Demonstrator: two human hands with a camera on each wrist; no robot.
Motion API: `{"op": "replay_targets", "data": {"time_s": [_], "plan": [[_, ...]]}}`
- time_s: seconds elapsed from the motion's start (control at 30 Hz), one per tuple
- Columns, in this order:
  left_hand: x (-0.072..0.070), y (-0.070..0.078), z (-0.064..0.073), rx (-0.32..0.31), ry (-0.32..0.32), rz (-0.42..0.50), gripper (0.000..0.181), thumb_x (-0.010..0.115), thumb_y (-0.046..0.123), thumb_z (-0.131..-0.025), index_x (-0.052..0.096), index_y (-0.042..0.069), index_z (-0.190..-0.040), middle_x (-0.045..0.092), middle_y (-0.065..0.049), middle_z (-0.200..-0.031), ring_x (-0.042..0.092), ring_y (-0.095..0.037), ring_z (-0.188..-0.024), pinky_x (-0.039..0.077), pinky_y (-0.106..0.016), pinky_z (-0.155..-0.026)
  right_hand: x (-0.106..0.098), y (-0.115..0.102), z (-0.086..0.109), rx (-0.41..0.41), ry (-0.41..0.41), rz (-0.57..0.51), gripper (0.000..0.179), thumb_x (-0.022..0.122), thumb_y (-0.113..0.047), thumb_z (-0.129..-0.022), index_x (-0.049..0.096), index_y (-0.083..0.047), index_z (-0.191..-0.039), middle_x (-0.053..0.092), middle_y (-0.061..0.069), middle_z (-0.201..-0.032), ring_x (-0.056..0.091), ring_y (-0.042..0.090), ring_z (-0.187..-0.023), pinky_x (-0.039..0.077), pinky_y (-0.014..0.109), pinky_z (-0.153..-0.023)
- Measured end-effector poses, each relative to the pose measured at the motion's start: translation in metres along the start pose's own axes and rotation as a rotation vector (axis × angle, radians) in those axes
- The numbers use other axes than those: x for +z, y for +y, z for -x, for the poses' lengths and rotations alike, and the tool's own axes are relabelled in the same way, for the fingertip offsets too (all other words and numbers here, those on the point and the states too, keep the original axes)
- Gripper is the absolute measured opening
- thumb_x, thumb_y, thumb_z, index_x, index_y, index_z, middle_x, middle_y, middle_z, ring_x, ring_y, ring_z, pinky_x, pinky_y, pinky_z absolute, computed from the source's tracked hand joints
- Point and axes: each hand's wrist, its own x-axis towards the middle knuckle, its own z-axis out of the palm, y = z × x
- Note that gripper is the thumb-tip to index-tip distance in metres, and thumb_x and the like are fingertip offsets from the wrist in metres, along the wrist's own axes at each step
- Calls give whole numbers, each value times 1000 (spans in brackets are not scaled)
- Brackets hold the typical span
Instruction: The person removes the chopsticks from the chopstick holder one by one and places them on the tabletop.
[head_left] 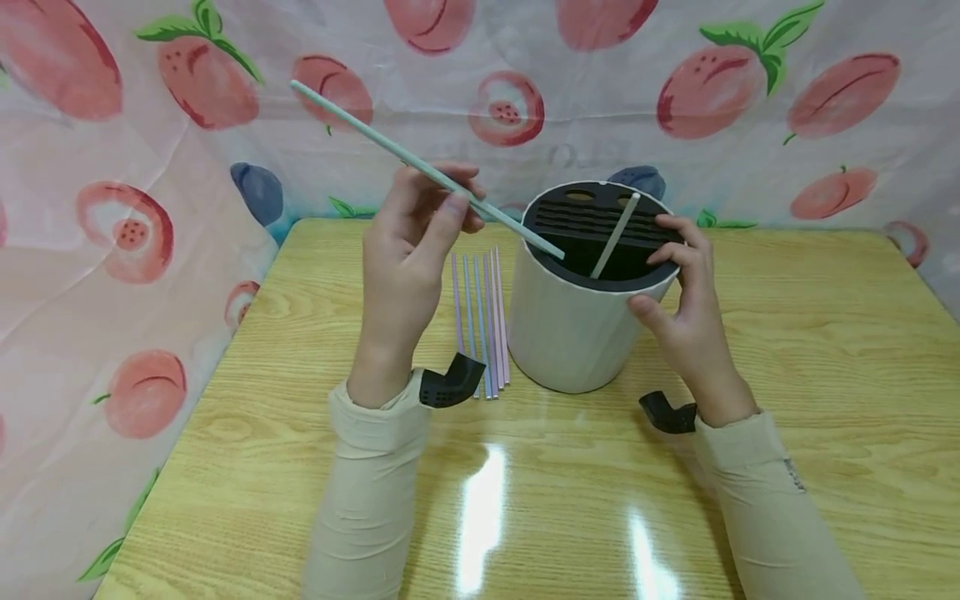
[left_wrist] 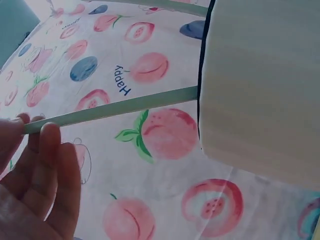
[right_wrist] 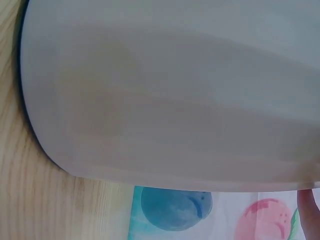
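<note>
My left hand [head_left: 408,250] pinches a long pale green chopstick [head_left: 360,127] between thumb and fingers. It slants down to the right, its lower end over the opening of a white round utensil holder [head_left: 566,342] with a black slotted top [head_left: 551,207]. A second pale chopstick [head_left: 617,233] leans in that opening. Gripping the holder's right rim is my right hand [head_left: 690,292], fingers over the edge and thumb against the wall. The left wrist view shows the held chopstick [left_wrist: 125,106] reaching the holder's rim. In the right wrist view the holder's wall [right_wrist: 165,100] hides most of the hand.
Several purple, blue and pink chopsticks [head_left: 482,325] lie side by side on the wooden table [head_left: 247,467], left of the holder. A fruit-patterned cloth [head_left: 600,100] hangs behind and at the left. Black wrist mounts [head_left: 452,382] stick out from both sleeves.
</note>
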Motion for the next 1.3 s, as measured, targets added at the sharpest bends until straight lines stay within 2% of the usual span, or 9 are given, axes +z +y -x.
{"op": "replay_targets", "data": {"time_s": [0.2, 0.37, 0.57, 0.77, 0.93, 1.0, 1.2, 1.3], "plan": [[-2, 4, -1, 76, 151, -68, 17, 48, -2, -89, 54, -8, -104, 57, -17, -89, 53, -31, -76, 48, -38, -70, 0, 1, 0, 0, 1, -7, 69, 57, -50, -80, 37, 12, -102, 24, 17, -138, 23, 23, -126, 24, 28, -99], [0, 14, -1, 97, 200, -91, 17, 47, -1, -90, 53, -8, -105, 57, -17, -89, 52, -33, -77, 47, -40, -72, 0, 1, 1, -3, 0, -10, 69, 57, -50, -80, 37, 12, -103, 23, 16, -138, 23, 23, -126, 24, 28, -99], [2, 25, -2, 88, 254, -123, 18, 45, -4, -89, 52, -13, -103, 58, -15, -86, 53, -31, -77, 47, -41, -72, 0, 1, 1, -16, -2, -8, 69, 57, -50, -80, 37, 12, -102, 23, 18, -138, 23, 24, -126, 24, 29, -99], [1, 23, -1, 78, 223, -181, 19, 45, -5, -89, 51, -16, -104, 56, -18, -84, 52, -30, -75, 47, -39, -71, 0, 1, 2, -13, 3, -4, 69, 57, -50, -80, 37, 12, -102, 23, 18, -138, 23, 24, -126, 25, 28, -99], [1, 21, 0, 54, 191, -215, 19, 47, -2, -90, 53, -13, -105, 56, -16, -83, 51, -29, -76, 47, -38, -72, 1, 1, 2, -8, 3, -1, 68, 57, -50, -81, 37, 12, -103, 23, 17, -138, 23, 23, -126, 24, 28, -99], [0, 21, 0, 24, 186, -233, 19, 48, -1, -90, 55, -10, -105, 56, -14, -84, 52, -27, -78, 46, -37, -72, 1, 0, 2, -8, 2, 2, 69, 57, -50, -81, 36, 12, -103, 23, 17, -138, 23, 23, -126, 24, 28, -99], [-1, 19, 0, -131, 184, -329, 21, 52, 5, -89, 59, -4, -107, 57, -11, -87, 54, -22, -83, 45, -30, -74, 1, 0, 2, -5, 2, 1, 68, 56, -50, -81, 36, 12, -103, 23, 17, -138, 23, 23, -126, 24, 28, -99], [-4, 12, 0, -167, 159, -394, 20, 53, 8, -89, 61, -1, -106, 58, -9, -89, 54, -19, -82, 44, -27, -71, 1, 0, 2, -9, 2, 1, 68, 57, -50, -81, 36, 12, -103, 23, 17, -138, 23, 23, -126, 24, 28, -99]]}}
